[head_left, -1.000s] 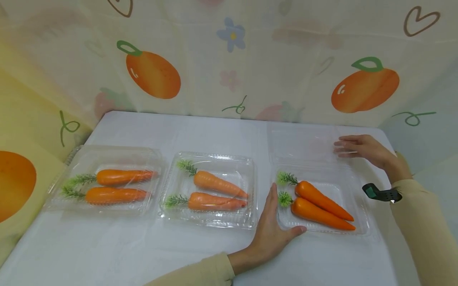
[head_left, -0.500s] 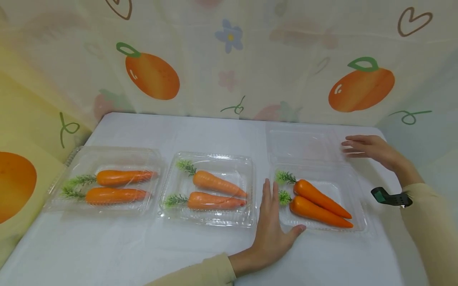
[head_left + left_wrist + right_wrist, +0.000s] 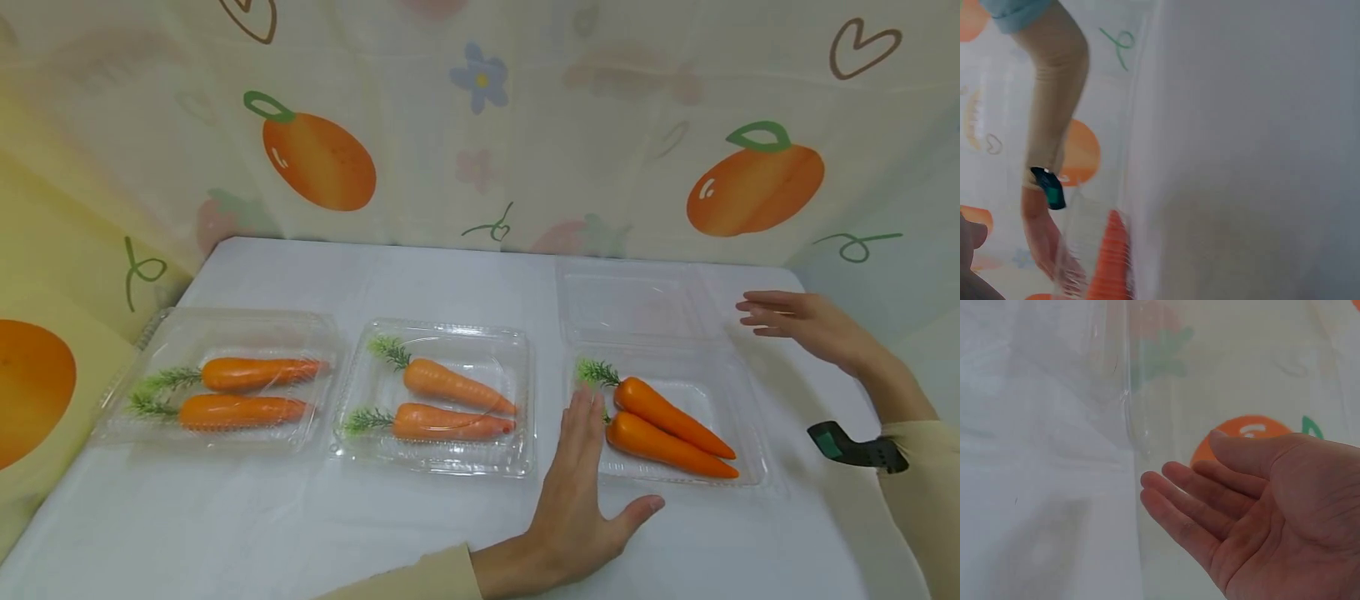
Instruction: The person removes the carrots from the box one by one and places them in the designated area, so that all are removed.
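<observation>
On the right of the table, a clear plastic clamshell box (image 3: pixel 750 467) lies with its lid (image 3: pixel 637 300) folded back. Two orange carrots (image 3: pixel 675 417) with green tops lie side by side in its base. My left hand (image 3: pixel 570 508) is at the base's front left corner, fingers straight and thumb spread; its fingertips overlap the nearer carrot's leaves in the head view. Off the lid's right side, my right hand (image 3: pixel 817 333) hovers with loosely bent fingers and nothing in them. The right wrist view shows that hand's (image 3: pixel 1241 519) bare palm.
Two more clear boxes stand to the left, a middle box (image 3: pixel 525 400) and a far left box (image 3: pixel 112 417), both with lids down over two carrots each. A fruit-print curtain (image 3: pixel 420 125) hangs behind the white table (image 3: pixel 225 517). A dark band (image 3: pixel 858 450) circles the right wrist.
My right hand has drawn away from the lid toward the right. My left fingers have shifted from beside the box to over its left edge, and the thumb has come off the front rim.
</observation>
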A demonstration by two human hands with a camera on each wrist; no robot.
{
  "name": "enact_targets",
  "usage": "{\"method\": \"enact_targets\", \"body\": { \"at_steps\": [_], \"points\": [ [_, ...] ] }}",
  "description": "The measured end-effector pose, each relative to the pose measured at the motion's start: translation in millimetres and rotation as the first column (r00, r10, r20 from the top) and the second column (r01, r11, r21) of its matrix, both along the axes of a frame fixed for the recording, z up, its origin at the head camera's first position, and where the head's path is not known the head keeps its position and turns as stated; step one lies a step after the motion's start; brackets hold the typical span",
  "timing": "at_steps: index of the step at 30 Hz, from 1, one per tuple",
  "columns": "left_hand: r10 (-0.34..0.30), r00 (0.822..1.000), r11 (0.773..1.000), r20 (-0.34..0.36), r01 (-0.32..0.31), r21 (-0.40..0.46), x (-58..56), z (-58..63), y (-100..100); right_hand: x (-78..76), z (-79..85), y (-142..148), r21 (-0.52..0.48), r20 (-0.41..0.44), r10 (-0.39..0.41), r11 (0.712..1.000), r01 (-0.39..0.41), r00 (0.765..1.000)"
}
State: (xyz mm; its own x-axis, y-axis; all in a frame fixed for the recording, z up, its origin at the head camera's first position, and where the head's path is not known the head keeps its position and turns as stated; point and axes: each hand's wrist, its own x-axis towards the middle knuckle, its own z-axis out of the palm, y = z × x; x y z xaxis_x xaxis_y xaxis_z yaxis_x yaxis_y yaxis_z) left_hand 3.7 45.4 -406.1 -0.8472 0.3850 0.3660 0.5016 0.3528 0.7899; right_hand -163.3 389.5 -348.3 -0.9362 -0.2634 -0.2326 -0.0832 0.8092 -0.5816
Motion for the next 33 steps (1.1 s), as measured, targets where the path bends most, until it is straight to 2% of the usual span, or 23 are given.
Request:
{"method": "enact_targets", "body": {
  "at_steps": [3,7,9,11,15,17,20,23,29,33],
  "points": [
    [-0.057,0.997,0.997,0.042,0.055,0.053,4.0,9.5,-4,6.9,4.9,-8,0.017,-0.028,-0.007,1.000,0.008,1.000],
    [-0.080,0.994,0.992,0.078,0.072,0.103,8.4,18.8,-12,11.1,14.2,-25,0.014,-0.062,0.009,1.000,-0.008,0.998],
    [-0.072,0.996,0.993,0.046,0.067,0.099,9.5,21.0,-15,14.3,18.7,-34,0.014,-0.079,0.013,1.000,-0.012,0.997],
    [-0.054,0.998,0.995,-0.026,0.056,0.082,9.5,22.5,-19,18.9,22.3,-41,0.011,-0.102,0.018,1.000,-0.017,0.995],
    [-0.030,0.987,0.998,-0.157,0.038,0.046,8.8,26.9,-26,30.4,26.6,-55,0.018,-0.190,-0.015,1.000,0.019,0.982],
    [-0.033,0.984,0.998,-0.176,0.041,0.045,8.4,30.3,-30,34.8,26.8,-62,0.002,-0.246,-0.032,0.999,0.034,0.969],
    [-0.046,0.989,0.997,-0.144,0.054,0.054,7.5,34.8,-37,39.1,26.0,-74,-0.066,-0.310,-0.036,0.998,0.016,0.950],
    [-0.061,0.991,0.996,-0.116,0.069,0.064,5.8,37.5,-44,43.6,25.6,-86,-0.150,-0.331,-0.012,0.988,-0.040,0.944],
    [-0.108,0.990,0.988,-0.095,0.117,0.096,4.2,39.2,-60,56.0,28.1,-110,-0.160,-0.322,-0.006,0.986,-0.049,0.947],
    [-0.125,0.989,0.988,-0.075,0.132,0.086,3.3,42.0,-72,62.2,27.5,-122,-0.163,-0.314,-0.002,0.985,-0.052,0.949]
  ]
}}
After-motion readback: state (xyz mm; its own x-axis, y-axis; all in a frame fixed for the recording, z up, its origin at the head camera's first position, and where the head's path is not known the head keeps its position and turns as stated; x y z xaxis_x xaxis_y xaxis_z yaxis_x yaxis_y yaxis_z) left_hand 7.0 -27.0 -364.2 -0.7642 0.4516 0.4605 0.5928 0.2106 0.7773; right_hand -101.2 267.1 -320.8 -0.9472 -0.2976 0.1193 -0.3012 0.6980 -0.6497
